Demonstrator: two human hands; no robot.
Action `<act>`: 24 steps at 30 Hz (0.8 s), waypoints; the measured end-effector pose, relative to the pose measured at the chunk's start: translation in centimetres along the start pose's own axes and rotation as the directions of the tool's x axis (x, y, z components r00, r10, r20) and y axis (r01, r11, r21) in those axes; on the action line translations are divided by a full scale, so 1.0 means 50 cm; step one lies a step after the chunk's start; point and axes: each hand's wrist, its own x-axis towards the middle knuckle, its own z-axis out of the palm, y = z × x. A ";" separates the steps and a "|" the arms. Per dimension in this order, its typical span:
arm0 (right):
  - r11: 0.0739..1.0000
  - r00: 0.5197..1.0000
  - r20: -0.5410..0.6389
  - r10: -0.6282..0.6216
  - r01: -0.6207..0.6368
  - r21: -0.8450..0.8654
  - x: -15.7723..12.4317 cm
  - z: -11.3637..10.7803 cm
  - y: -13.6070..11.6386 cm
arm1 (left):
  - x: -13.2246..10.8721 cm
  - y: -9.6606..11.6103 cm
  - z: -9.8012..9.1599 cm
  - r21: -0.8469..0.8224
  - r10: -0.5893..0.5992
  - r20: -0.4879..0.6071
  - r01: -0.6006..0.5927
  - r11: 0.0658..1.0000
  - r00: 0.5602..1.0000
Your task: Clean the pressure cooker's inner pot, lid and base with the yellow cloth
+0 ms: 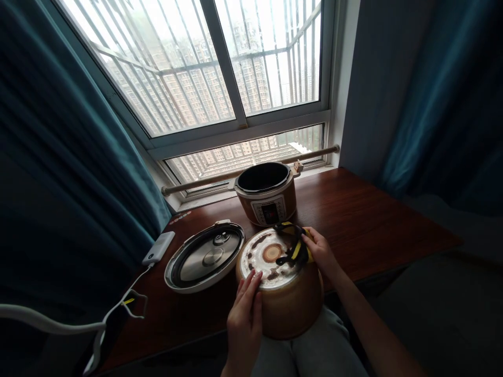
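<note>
A rice cooker's inner pot point(291, 306) is tilted bottom-up over my lap, at the table's front edge. Its silvery base shows dark brown worn patches and a round centre ring. My left hand point(245, 314) holds the pot at the near left, fingertips on the rim of the base. In my right hand point(320, 251) is a crumpled black and yellow cloth-like thing point(296, 251), pressed against the right of the base; its exact kind is unclear. Behind the pot stands the rice cooker body point(267, 196), lidless, its dark inside showing. The detached lid point(210, 256) lies inner side up to the left.
On the brown wooden table point(353, 214), a white power bank-like device point(158, 247) with a cable sits at the left. A white bent tube point(51, 325) crosses the lower left. Behind are a barred window point(241, 123), a rod point(204, 180) and blue curtains point(90, 131).
</note>
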 end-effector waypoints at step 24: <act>0.795 0.888 -0.031 -0.459 0.395 -0.461 -0.277 -0.008 -0.051 | -0.082 -0.075 0.000 -0.401 -0.757 -0.085 0.673 0.622 0.648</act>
